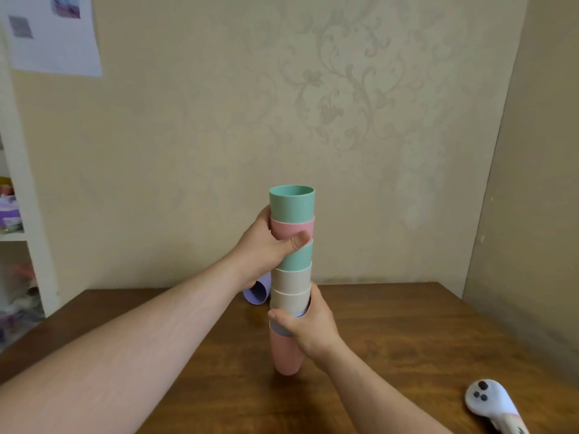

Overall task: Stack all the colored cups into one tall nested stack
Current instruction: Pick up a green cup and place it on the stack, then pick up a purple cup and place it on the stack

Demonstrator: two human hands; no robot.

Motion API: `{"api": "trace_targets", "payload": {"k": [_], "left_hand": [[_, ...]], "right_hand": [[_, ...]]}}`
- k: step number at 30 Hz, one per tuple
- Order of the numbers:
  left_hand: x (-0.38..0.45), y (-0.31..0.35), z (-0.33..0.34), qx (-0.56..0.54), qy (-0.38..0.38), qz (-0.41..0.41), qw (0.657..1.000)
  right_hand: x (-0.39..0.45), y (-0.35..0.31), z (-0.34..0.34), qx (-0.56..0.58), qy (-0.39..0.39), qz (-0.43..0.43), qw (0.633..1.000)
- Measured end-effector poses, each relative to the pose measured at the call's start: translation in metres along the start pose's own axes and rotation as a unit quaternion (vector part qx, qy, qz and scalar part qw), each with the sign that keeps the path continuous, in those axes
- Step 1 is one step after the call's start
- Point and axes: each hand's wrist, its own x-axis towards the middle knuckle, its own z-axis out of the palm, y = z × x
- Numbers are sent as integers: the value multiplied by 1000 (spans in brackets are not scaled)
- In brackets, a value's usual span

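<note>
1. Far left of the cup stack (291, 277), a white shelf unit (18, 214) holds blurred, colourful items, and a sheet of paper (53, 32) hangs on the patterned wall (313, 104) above it
2. Left of the stack, the left hand (266, 245) reaches in on a bare forearm and is wrapped around the upper cups, thumb pressed across the front of the upper pink cup (294, 228) where it meets the lower green cup (297, 256), the other fingers curled out of sight behind
3. Just behind and left of the stack, partly hidden by the left wrist, a lavender cup (258, 292) lies on its side on the wooden table (407, 333), its mouth facing the camera, apart from the rest
4. The stack itself stands upright at the table's middle: from the top, a green cup (292, 203), the pink, the second green, two beige cups (291, 286), a bluish cup (280, 328) mostly covered, and a pink bottom cup (286, 355) resting on the table
5. Right of the stack, the right hand (310, 327) clamps the lower section, thumb across the front over the bluish cup, fingers behind
6. Far right of the stack, near the table's front edge, lies a white controller (488, 402) with dark buttons
</note>
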Motion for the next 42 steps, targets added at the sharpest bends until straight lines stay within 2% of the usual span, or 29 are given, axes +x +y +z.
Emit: {"api": "trace_targets", "payload": {"k": [5,9,11,13,16,18,20,24,30,35,38,42], "left_hand": [[-22,-53,-11,6,3,-60,998],[-31,-76,-14,-32,65,-69,995],[-28,-83,-15,-29,91,-66,993],[-22,-89,-16,-20,124,-62,990],[-15,-96,-19,4,153,-53,987],[-13,-99,-18,8,161,-50,986],[-12,-102,-16,-8,169,-50,984],[-11,-107,-14,-32,177,-56,982],[-9,-109,-14,-41,169,-62,983],[-10,-106,-14,-40,166,-72,983],[-12,-105,-15,-35,165,-75,983],[-15,-99,-15,-40,154,-79,984]], "right_hand": [[-2,6,22,-31,-29,-28,999],[-10,26,13,-198,-148,-31,969],[-4,38,-5,-281,-166,-2,945],[11,44,-20,-321,-100,44,941],[43,42,-26,-345,47,52,936],[68,42,-17,-340,82,48,936],[89,42,-3,-353,49,73,931],[119,38,21,-478,-45,133,867],[131,42,29,-464,-85,171,865],[119,25,-5,-507,-122,184,833],[101,15,-25,-487,-92,162,853],[73,28,-36,-362,-10,135,922]]}}
